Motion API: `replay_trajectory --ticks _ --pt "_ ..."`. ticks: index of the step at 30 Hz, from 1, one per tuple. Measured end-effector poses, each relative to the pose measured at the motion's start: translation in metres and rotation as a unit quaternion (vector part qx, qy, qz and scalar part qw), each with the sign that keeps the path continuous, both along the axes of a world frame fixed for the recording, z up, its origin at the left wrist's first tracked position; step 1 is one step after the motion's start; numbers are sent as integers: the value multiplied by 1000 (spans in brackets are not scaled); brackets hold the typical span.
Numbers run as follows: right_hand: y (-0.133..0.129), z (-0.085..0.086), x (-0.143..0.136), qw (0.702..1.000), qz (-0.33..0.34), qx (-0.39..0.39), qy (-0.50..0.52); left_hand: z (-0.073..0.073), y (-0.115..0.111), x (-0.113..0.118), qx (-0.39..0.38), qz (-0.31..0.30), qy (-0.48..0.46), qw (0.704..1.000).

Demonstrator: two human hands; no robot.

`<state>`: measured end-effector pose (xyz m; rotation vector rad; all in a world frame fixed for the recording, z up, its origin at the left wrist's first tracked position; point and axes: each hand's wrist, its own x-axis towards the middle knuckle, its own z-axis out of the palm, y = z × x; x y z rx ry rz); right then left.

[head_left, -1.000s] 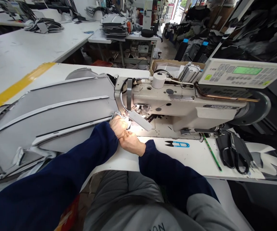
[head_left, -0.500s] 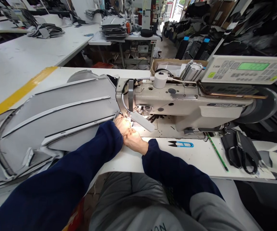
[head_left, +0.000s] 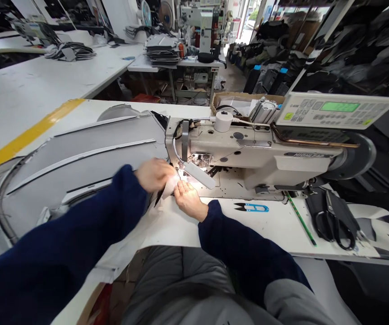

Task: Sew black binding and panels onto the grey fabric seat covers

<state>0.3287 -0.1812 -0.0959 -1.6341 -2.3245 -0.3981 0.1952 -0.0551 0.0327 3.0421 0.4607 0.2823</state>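
Note:
A large grey fabric cover (head_left: 113, 131) with pale strips and dark-edged seams spreads left of the sewing machine (head_left: 258, 158). Its near corner turns up in a light flap between my hands, lit by the lamp (head_left: 199, 175) at the needle area. My right hand (head_left: 190, 199) pinches the fabric edge just in front of the needle area, fingers closed together. My left hand (head_left: 154, 174) is over the cover beside the flap, smeared by motion, so its grip is unclear. The needle is hidden behind the lamp.
Blue thread snips (head_left: 252, 207), a green pencil (head_left: 302, 220) and black-handled scissors (head_left: 335, 223) lie right on the table. A control panel (head_left: 336, 112) stands above the machine, with a cardboard box (head_left: 215, 100) behind it. Stacked pieces (head_left: 162, 49) sit on a far table.
My left hand has moved left, away from my right hand, and the fabric corner between them has turned up. My right hand stays near the needle area. The view has shifted slightly.

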Motion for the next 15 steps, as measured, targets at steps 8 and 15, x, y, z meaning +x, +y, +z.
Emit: replay_trajectory --ticks 8,15 --pt "-11 6 6 998 -9 59 27 -9 117 -101 -59 458 162 872" --pt "-34 31 6 991 50 61 105 -65 113 -93 -108 447 140 877"
